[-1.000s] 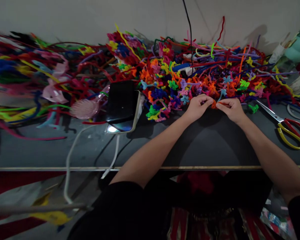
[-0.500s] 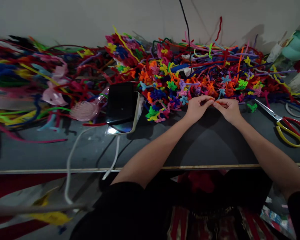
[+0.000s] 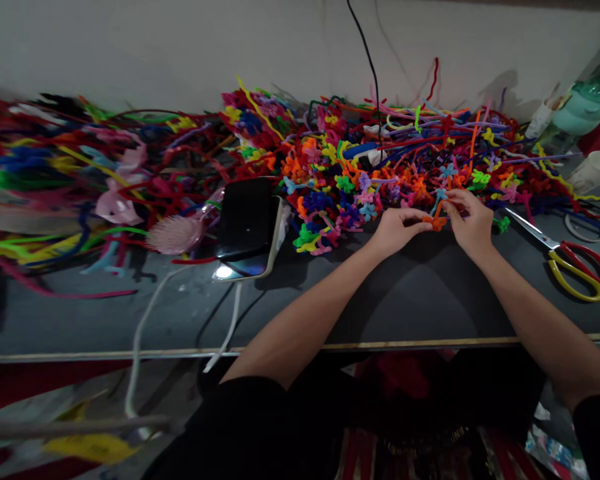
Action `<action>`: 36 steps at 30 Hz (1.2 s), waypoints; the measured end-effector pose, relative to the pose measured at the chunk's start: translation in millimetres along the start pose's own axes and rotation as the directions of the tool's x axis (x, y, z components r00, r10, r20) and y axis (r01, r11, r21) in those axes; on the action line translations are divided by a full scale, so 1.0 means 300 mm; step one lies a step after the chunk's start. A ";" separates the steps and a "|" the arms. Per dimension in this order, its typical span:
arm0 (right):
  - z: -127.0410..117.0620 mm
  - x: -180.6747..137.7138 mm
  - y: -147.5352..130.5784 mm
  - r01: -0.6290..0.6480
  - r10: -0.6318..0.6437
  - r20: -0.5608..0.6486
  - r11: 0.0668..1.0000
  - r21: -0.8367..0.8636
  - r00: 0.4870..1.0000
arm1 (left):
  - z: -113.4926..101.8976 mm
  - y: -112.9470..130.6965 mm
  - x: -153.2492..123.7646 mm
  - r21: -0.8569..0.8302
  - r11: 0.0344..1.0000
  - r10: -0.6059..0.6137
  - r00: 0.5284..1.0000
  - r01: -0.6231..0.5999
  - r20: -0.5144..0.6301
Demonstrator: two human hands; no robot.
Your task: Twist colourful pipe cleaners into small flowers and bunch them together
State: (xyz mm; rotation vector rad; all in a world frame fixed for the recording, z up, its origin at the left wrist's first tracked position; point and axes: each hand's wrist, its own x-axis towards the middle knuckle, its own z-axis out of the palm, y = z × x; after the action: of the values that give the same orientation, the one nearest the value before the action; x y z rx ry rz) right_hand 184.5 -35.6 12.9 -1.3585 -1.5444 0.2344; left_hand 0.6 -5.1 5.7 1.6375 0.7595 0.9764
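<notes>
My left hand (image 3: 396,230) and my right hand (image 3: 469,220) meet over the dark table (image 3: 410,293), both pinching a small orange pipe cleaner piece (image 3: 435,222) between their fingertips. Just behind the hands lies a big heap of pipe cleaners (image 3: 405,157) in many colours, with several twisted into small flower shapes (image 3: 325,200). My forearms reach in from the bottom edge.
Red and yellow scissors (image 3: 577,267) lie at the right. A phone (image 3: 245,223) with a white cable (image 3: 140,333) sits left of centre beside a pink brush (image 3: 173,235). More pipe cleaners (image 3: 55,173) cover the left. Cups and a green bottle (image 3: 580,110) stand far right.
The orange piece has been bent into a small folded shape. My right hand has shifted slightly up over it, and the view has tilted a little.
</notes>
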 end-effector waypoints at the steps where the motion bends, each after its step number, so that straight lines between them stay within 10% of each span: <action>1: 0.011 -0.004 -0.004 -0.047 0.046 0.006 0.996 0.080 0.999 | 0.001 0.005 -0.002 0.012 1.000 0.018 1.000 -0.018 0.002; 9: 0.062 -0.018 -0.027 -0.232 0.163 0.195 0.879 0.415 0.967 | -0.003 0.009 -0.001 0.037 0.999 0.044 0.994 -0.040 -0.097; 23: 0.034 -0.028 -0.040 0.008 -0.061 0.181 0.960 0.280 0.982 | 0.006 -0.024 0.004 -0.051 0.999 -0.029 0.959 0.016 -0.281; 28: 0.027 -0.028 -0.046 -0.110 0.035 0.253 0.950 0.290 0.967 | 0.015 -0.028 0.003 -0.041 0.998 -0.049 0.961 0.040 -0.271; 33: 0.028 0.006 -0.022 -0.366 0.193 0.407 0.839 0.404 0.893 | -0.031 -0.010 0.002 0.225 0.956 0.216 0.971 -0.190 -0.097; 36: 0.012 0.023 -0.016 -0.473 0.195 0.557 0.779 0.413 0.808 | -0.060 -0.013 0.005 0.486 0.780 0.449 0.894 -0.394 0.004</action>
State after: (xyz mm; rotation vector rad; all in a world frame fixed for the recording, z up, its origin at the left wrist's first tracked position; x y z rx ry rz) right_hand 179.8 -29.9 18.4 -1.1533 -1.4399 1.2437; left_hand -14.5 5.3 4.7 2.2708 0.7614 1.2778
